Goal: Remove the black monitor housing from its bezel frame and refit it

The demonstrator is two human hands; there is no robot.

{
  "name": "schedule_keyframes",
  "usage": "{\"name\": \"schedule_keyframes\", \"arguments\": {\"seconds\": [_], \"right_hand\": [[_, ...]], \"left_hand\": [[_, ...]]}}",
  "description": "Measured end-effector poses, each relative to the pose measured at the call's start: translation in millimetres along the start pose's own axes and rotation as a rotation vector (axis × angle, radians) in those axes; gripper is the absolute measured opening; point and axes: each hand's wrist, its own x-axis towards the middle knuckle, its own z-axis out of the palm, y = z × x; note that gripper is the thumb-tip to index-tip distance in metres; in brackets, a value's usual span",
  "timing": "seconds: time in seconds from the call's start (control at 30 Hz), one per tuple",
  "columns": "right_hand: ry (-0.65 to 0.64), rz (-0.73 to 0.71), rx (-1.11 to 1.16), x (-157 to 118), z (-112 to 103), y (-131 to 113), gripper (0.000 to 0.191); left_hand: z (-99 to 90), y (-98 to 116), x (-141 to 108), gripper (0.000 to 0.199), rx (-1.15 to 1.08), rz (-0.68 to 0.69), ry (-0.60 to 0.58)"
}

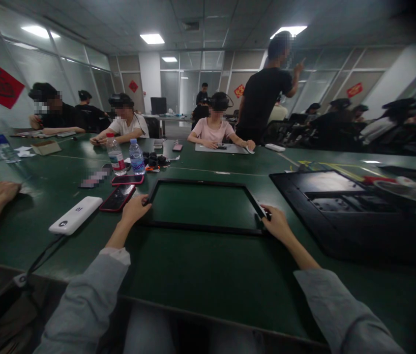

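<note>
A thin black rectangular frame point(200, 227), like a screen bezel, is between my hands above the green table point(208, 275). My left hand point(135, 208) grips its left side near the middle, with the fingers closed round the edge. On the opposite side my right hand point(278, 224) pinches the right edge close to the near corner. Green tabletop shows through the frame's opening. Just beyond my left hand lies a phone in a red case point(118, 197). To the right of my right hand rests a large black panel point(341, 221), its recessed parts facing up.
Left of me lies a white power bank point(75, 215) with a cable. Two bottles, one red-capped point(115, 155) and one blue-capped point(136, 157), stand behind the phones. Another person's hand point(3, 191) rests at the left. People sit across the table; a person point(267, 93) stands behind.
</note>
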Motion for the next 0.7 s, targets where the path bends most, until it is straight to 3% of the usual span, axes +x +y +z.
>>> {"name": "schedule_keyframes", "arguments": {"seconds": [0.2, 0.33, 0.57, 0.7], "right_hand": [[0.019, 0.071, 0.098, -2, 3, 6, 0.048], [-0.021, 0.049, 0.078, -3, 5, 9, 0.052], [0.049, 0.039, -0.007, 2, 6, 12, 0.054], [0.057, 0.041, -0.018, 3, 5, 13, 0.052]], "left_hand": [[0.8, 5, -1, 0.05, -0.084, -0.015, -0.007], [5.9, 8, 1, 0.056, -0.162, 0.05, -0.034], [-4.0, 19, -6, 0.053, 0.086, -0.004, -0.014], [-8.8, 28, -12, 0.045, 0.207, 0.03, 0.008]]}}
